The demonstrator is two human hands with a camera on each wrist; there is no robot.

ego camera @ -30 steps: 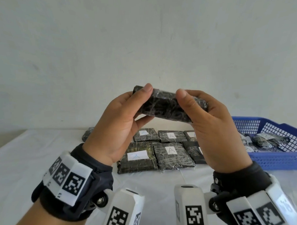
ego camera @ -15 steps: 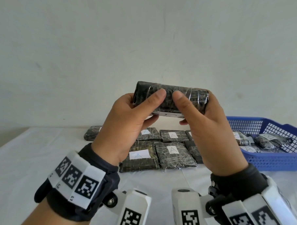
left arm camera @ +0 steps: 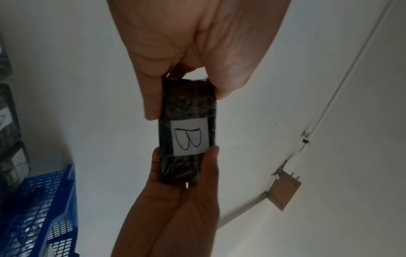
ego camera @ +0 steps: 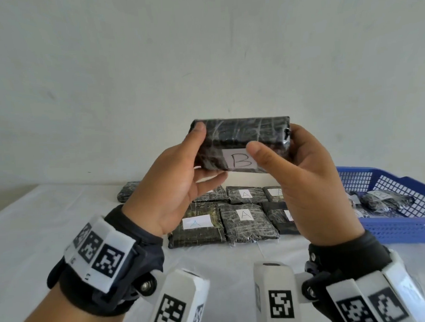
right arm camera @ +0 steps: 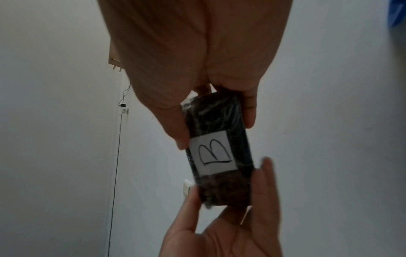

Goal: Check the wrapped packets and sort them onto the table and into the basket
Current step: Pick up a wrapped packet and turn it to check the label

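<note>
Both hands hold one dark wrapped packet (ego camera: pixel 239 140) up in front of the wall, above the table. Its white label (ego camera: pixel 238 159) reads B and faces me. My left hand (ego camera: pixel 182 172) grips the packet's left end, thumb on top. My right hand (ego camera: pixel 302 171) grips the right end, its thumb beside the label. The left wrist view shows the same packet (left arm camera: pixel 187 132) between both hands, and so does the right wrist view, where the packet (right arm camera: pixel 217 153) has the B label in full sight.
Several wrapped packets labelled A (ego camera: pixel 244 220) lie in rows on the white table (ego camera: pixel 39 229) below the hands. One more dark packet (ego camera: pixel 126 195) lies apart at the back left. A blue basket (ego camera: pixel 404 228) at the right holds several packets, one labelled B (ego camera: pixel 383 198).
The hands have turned the packet over, so its B label now faces me. The packet has also levelled out and risen a little.
</note>
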